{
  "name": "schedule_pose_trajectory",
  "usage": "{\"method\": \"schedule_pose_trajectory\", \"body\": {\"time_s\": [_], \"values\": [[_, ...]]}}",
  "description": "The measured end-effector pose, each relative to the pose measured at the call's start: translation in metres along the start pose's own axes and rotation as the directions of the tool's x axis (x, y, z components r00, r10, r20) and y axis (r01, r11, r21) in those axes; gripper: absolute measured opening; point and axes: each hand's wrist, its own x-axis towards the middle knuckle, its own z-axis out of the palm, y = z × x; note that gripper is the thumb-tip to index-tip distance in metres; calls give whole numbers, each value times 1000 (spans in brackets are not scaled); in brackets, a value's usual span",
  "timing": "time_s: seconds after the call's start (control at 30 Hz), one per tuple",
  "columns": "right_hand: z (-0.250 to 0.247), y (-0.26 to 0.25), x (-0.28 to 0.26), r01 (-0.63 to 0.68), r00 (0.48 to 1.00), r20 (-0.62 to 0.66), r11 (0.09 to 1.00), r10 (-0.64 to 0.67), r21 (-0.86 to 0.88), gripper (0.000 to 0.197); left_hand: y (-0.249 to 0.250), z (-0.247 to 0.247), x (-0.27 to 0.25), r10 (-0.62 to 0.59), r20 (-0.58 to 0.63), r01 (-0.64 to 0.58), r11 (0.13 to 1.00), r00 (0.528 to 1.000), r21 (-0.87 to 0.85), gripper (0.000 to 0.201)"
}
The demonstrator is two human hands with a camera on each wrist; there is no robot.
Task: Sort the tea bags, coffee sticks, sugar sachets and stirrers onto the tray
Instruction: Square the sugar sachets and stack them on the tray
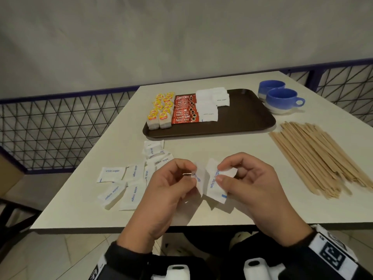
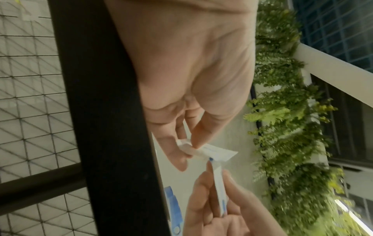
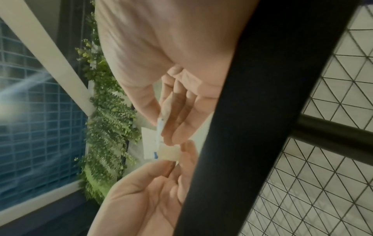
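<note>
Two sugar sachets point(image 1: 210, 179) are up in the air at 6 o'clock from the tray point(image 1: 248, 118). The left hand point(image 1: 167, 190) pinches one and the right hand point(image 1: 248, 184) pinches the other. The thin paper could slip or tear if tugged. The head view shows the stirrers point(image 1: 319, 158) at 3 o'clock; the wrist views show only fingers and paper.

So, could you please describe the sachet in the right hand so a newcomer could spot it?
Start at the brown tray, then come toward the table's near edge. Above it, the right hand pinches a white sugar sachet; unlike the left hand's, its lettering shows fully.
</note>
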Motion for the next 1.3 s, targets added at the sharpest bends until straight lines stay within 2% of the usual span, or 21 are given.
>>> {"method": "schedule_pose_trajectory", "body": {"time_s": [0.1,0.2,0.33,0.47,0.63,0.87,1.0,1.1,1.2,1.3], "values": [[1,3,2,-2,1000,23,1000,2,3,23,-1,7,-1,31,82,-45,984,996,174,20],[0,7,4,6,1000,25,1000,-6,-10,31,3,14,-4,49,112,-75,967,993,242,20],[-1,12,5,12,1000,6,999,-12,-52,29,5,13,-6,21,72,-26,997,997,73,32],[1,12,5,-22,999,-28,991,18,-133,20,2,9,-4,51,41,-56,986,998,154,18],[-6,7,4,-95,994,-48,995,96,22,11,3,6,-2,5,-1,-4,997,1000,73,26],[-6,6,3,-17,998,-66,999,20,45,24,8,4,-1,-31,37,34,996,999,-79,46],[-3,13,5,-38,996,-84,999,35,-39,22,9,3,-2,-41,63,45,997,997,-62,53],[1,17,5,-26,994,-109,983,6,-183,19,7,3,-3,-26,75,24,999,997,31,48],[4,19,4,-13,994,-108,961,-17,-276,16,4,5,-3,2,111,-19,989,994,144,57],[7,18,3,9,996,-83,949,-38,-316,18,3,5,-3,15,108,-35,982,994,187,62]]}}
